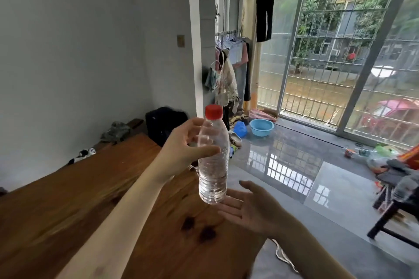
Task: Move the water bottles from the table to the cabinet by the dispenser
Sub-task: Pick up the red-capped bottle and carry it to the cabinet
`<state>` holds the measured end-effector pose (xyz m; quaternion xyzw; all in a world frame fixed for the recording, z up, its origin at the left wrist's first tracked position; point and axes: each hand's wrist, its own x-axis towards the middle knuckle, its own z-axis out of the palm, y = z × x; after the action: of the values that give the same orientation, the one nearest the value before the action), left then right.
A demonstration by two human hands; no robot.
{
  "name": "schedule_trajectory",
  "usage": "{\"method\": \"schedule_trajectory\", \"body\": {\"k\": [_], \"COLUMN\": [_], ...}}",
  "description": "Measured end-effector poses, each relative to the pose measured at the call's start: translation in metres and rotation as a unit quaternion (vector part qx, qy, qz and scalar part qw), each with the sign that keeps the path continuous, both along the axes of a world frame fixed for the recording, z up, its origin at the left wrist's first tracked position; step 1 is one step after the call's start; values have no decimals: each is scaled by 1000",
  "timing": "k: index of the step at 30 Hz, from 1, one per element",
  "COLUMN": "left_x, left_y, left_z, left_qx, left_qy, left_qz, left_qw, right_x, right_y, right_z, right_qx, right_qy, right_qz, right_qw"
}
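A clear water bottle (213,165) with a red cap is held upright in the air above the right end of the wooden table (74,206). My left hand (181,147) grips its upper half, thumb across the front. My right hand (251,208) lies palm up just below and to the right of the bottle's base, fingers spread, holding nothing. No cabinet or dispenser is in view.
A black bag (165,122) and a grey cloth (115,131) lie at the table's far end. On the glossy floor stand a blue basin (261,127) and shoes; a dark stool (394,217) with clutter is at the right. Barred glass doors fill the back.
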<state>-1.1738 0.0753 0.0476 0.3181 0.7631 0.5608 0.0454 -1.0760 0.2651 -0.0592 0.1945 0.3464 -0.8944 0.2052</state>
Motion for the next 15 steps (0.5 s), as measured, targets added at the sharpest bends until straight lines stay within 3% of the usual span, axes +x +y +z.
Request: {"method": "schedule_trajectory", "body": {"k": [8,15], "left_x": [30,75], "left_y": [33,51], "left_z": [9,-9], "left_qx": [-11,5], "left_qy": [17,6], "left_qz": [-59,-156], "left_qw": [998,988], "right_x": [52,126], "right_y": [17,10], "right_z": [16,7], "right_qx": [11,17], "right_qy": [28,-2], "right_qz": [-53,-145], "right_qw": [998,989]}}
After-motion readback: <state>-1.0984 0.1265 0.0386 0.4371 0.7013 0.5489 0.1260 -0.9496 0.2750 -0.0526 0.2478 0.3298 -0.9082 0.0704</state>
